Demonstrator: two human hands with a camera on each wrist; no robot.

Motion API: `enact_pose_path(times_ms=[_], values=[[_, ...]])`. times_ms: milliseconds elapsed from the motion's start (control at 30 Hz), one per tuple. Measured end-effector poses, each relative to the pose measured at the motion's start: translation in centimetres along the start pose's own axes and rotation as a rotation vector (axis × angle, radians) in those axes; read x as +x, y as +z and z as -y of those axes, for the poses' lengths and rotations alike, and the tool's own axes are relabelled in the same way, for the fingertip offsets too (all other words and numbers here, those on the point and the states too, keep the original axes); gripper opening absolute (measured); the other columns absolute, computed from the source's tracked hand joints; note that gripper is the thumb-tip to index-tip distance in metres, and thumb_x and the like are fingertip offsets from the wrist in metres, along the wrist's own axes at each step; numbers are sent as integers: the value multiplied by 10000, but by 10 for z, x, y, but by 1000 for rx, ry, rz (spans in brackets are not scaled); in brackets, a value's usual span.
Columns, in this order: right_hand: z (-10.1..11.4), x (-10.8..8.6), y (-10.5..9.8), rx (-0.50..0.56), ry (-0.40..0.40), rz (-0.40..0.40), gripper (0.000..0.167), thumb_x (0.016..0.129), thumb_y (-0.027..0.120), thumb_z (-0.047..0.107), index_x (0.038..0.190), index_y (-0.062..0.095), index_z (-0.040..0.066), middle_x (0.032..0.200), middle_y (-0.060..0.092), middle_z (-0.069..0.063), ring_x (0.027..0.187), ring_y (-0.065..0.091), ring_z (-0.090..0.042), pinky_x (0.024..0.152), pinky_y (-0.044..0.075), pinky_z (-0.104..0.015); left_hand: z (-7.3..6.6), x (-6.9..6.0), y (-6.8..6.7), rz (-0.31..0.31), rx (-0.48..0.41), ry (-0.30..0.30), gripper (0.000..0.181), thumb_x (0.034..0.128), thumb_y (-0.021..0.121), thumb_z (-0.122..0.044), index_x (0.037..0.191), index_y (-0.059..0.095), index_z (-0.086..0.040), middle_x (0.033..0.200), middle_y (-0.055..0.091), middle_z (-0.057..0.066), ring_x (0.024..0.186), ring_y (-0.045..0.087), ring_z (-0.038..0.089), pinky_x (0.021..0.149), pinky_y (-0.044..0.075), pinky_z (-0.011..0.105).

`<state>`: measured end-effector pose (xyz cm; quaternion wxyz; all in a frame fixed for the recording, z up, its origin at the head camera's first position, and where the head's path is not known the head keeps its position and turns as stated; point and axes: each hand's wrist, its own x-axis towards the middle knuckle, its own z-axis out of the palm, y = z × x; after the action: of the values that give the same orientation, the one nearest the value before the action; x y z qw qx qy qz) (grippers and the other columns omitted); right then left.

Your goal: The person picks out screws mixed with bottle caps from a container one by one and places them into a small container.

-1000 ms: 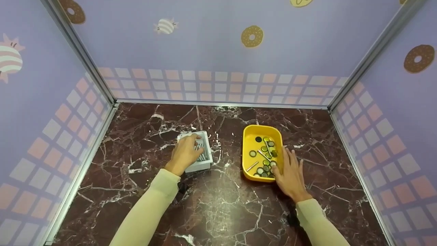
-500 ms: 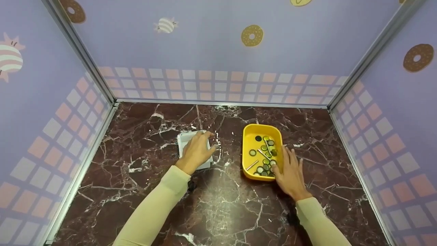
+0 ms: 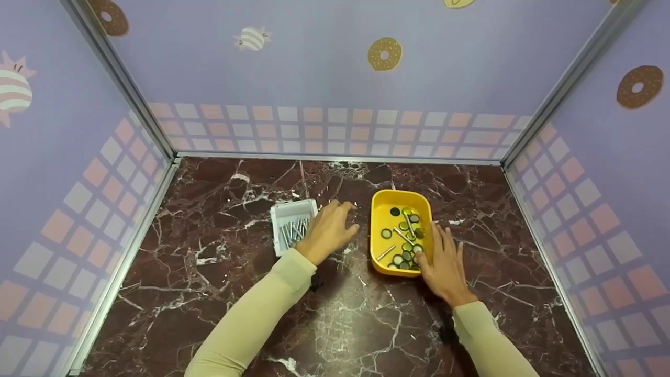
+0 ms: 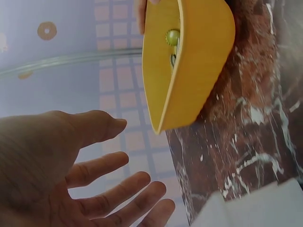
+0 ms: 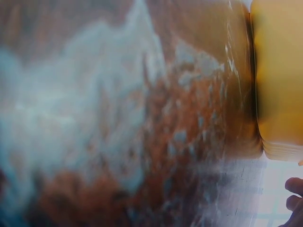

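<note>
In the head view my left hand (image 3: 327, 230) hovers just right of a small white box (image 3: 294, 208) of long silver screws (image 3: 294, 229), covering its right part. Its fingers are spread and hold nothing, as the left wrist view shows. My right hand (image 3: 446, 266) holds the right wall of a yellow plastic bin (image 3: 372, 220), thumb over the rim and straight fingers along the outside. Inside the bin lie several bottle caps (image 3: 386, 233), green, dark and pale, with a few loose screws (image 3: 386, 253) among them. The right wrist view shows mostly blurred tabletop and the bin's side.
Both containers stand on a dark red marbled tabletop (image 3: 335, 314). Purple panels (image 3: 314, 68) with metal edge strips enclose it at the back and both sides. A gap of tabletop separates the white box from the yellow bin.
My left hand has moved right, from over the white box towards the yellow bin, uncovering more of the screws. The right hand and both containers stay where they were.
</note>
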<state>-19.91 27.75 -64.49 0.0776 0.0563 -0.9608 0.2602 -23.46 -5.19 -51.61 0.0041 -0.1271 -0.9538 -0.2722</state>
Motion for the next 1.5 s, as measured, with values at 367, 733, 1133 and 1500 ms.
enact_pose_path(times_ms=[367,733,1133,1500], values=[[0,0,0,14,7,-2,847,1180,618,384,1855,221,59,1891,306,-287,1801,186,-531,1433,38,-809,-23,13,16,26,54,56,466,1074,823,-264,1500,748,-93,1385,754,185,1212,759,368,986,689,512],[-1,-2,1,7,0,-9,847,1179,619,379,1859,219,73,1884,318,-285,1793,199,-543,1423,56,-826,-48,17,44,44,265,162,509,1091,813,-347,1556,709,-169,1497,713,133,1321,693,346,1085,608,536],[-2,2,0,5,-12,-31,842,1165,641,360,1843,256,41,1874,344,-286,1782,238,-551,1416,90,-837,-74,36,70,85,485,271,506,1086,816,-378,1553,702,-223,1592,669,87,1438,673,329,1203,582,564],[-1,-1,2,2,-37,-75,832,1146,663,347,1826,306,25,1852,382,-303,1756,287,-578,1389,142,-868,-96,59,92,176,586,335,534,1107,798,-334,1623,680,-263,1639,656,44,1473,667,287,1212,588,503]])
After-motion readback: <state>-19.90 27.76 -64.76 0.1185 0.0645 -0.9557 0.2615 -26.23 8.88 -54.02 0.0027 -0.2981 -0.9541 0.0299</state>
